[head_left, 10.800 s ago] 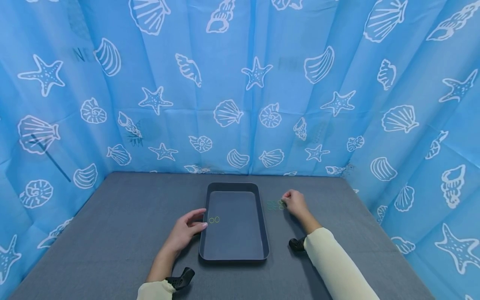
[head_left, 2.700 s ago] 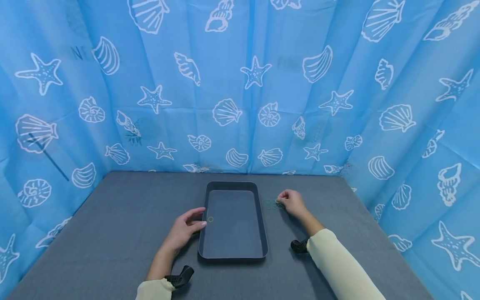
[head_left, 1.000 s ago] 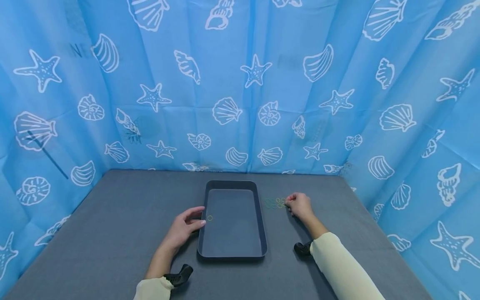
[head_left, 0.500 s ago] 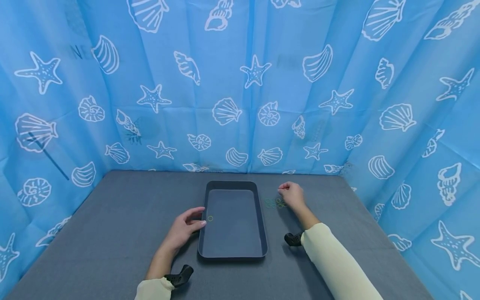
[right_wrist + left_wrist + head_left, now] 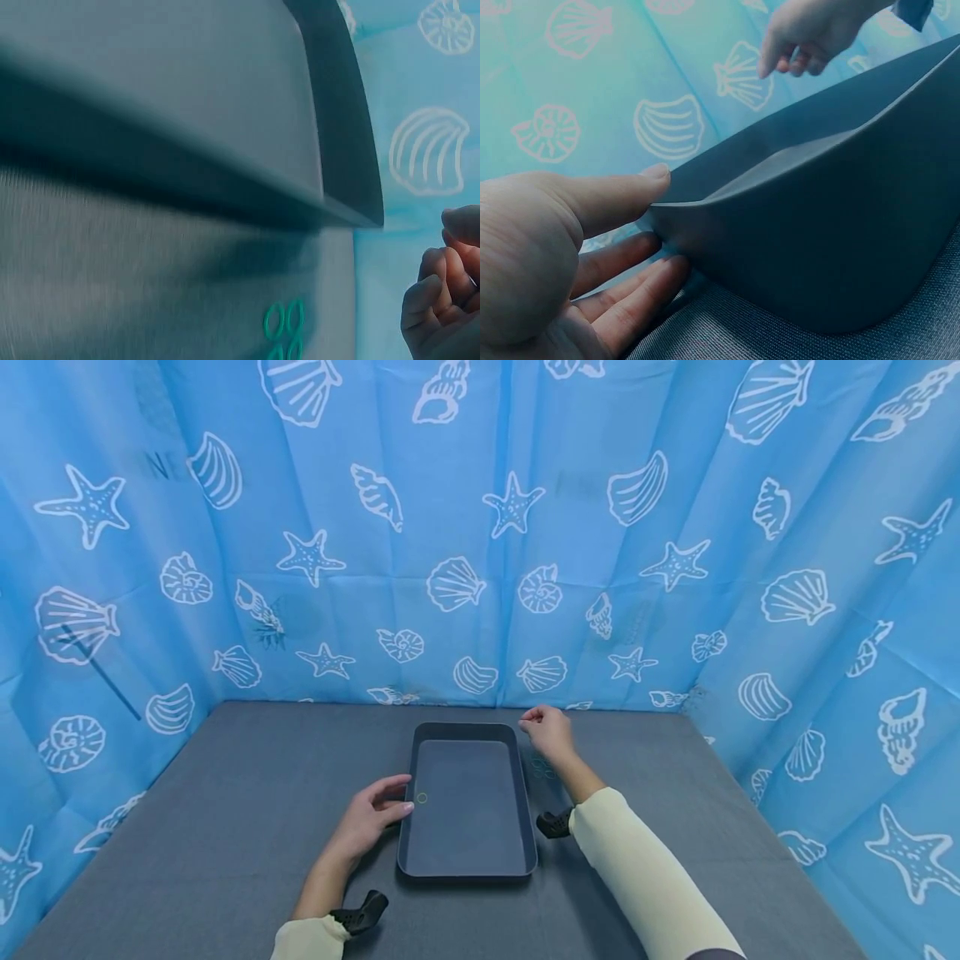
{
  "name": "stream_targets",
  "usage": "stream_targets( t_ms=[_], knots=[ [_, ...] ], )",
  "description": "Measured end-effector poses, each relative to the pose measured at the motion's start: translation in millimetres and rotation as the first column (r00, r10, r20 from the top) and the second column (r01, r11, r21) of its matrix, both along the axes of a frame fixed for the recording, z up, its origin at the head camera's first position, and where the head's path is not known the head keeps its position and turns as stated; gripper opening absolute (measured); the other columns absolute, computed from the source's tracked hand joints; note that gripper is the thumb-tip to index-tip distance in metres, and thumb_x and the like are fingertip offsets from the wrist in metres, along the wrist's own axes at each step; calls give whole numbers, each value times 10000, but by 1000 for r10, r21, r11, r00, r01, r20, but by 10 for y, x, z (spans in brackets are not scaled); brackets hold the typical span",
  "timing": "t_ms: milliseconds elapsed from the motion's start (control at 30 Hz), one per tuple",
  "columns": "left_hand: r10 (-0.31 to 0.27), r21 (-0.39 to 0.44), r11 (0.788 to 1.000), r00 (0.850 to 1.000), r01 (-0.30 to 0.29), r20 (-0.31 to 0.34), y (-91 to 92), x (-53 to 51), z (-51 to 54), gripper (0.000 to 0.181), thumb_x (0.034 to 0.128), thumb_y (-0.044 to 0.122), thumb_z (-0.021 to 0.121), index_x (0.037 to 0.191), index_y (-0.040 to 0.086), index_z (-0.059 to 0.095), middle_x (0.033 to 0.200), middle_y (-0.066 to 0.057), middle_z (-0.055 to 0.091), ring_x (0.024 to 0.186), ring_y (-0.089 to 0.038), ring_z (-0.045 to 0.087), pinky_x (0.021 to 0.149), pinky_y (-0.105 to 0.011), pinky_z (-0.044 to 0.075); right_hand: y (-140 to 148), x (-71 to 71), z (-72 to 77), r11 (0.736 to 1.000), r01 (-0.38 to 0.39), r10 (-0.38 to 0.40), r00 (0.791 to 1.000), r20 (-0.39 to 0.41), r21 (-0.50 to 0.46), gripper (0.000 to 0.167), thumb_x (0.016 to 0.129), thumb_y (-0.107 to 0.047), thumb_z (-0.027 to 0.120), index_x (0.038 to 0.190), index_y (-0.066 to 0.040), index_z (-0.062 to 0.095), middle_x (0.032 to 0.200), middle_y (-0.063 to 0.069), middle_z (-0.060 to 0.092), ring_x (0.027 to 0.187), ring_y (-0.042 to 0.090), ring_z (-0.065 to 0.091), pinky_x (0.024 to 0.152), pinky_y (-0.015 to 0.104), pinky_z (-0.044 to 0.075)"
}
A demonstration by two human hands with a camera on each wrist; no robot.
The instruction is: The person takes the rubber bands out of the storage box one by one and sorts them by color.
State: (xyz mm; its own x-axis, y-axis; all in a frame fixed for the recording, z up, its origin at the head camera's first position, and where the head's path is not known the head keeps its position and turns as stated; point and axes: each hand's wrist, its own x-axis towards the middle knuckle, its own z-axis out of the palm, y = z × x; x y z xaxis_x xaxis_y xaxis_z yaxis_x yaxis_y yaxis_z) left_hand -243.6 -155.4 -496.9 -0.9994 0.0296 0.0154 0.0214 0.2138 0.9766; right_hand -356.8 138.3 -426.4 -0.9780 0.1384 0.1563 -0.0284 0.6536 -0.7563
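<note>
A dark grey rectangular tray lies on the table. Inside it, near the left wall, is one small thin yellow ring. My left hand rests against the tray's left side, thumb and fingertips touching the rim and outer wall, as the left wrist view also shows. My right hand is in the air by the tray's far right corner, fingers loosely curled, nothing visible between them. Small green rings lie on the cloth right of the tray; my right forearm covers the spot where yellow ones lay.
Grey cloth covers the table. A blue curtain printed with shells and starfish hangs behind it and along both sides. Black wrist-worn devices sit on both of my wrists.
One of two yellow rings seen in the tray earlier is gone from it. My right hand has left the rings on the table and moved left toward the tray's far corner. Left hand unchanged.
</note>
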Motion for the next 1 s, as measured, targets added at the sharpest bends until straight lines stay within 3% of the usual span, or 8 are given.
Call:
stream_targets(
  t_ms=[367,633,733,1000],
  knots=[
    [0,1,1000,1000,0,6,-12,7,-15,448,889,100,711,1322,113,595,1286,-144,581,1015,-248,633,882,-432,519,-415,51,0,995,-96,96,995,-31,-11,76,917,-124,674,914,-48,678,831,69,625,749,214,567,651,356,475],
    [-19,21,1000,1000,19,-15,-4,20,34,454,889,115,715,1324,82,588,1289,-175,578,1019,-264,635,876,-432,522,-654,85,-33,978,-206,206,978,-23,30,81,907,-132,693,936,-61,667,801,34,602,700,175,543,625,321,460],
    [-18,28,999,1000,19,-16,-2,22,47,450,892,105,710,1323,74,588,1290,-182,576,1020,-269,634,874,-437,521,-722,104,-53,954,-296,296,955,1,50,101,912,-138,691,970,-60,663,796,29,590,681,169,530,615,307,447],
    [-9,0,1000,1000,9,6,1,19,42,430,902,123,704,1318,110,597,1273,-149,590,1020,-259,640,887,-437,518,-863,147,-147,863,-502,497,864,78,61,248,914,-146,690,1128,-23,662,835,24,605,701,144,577,601,289,479]
  ],
)
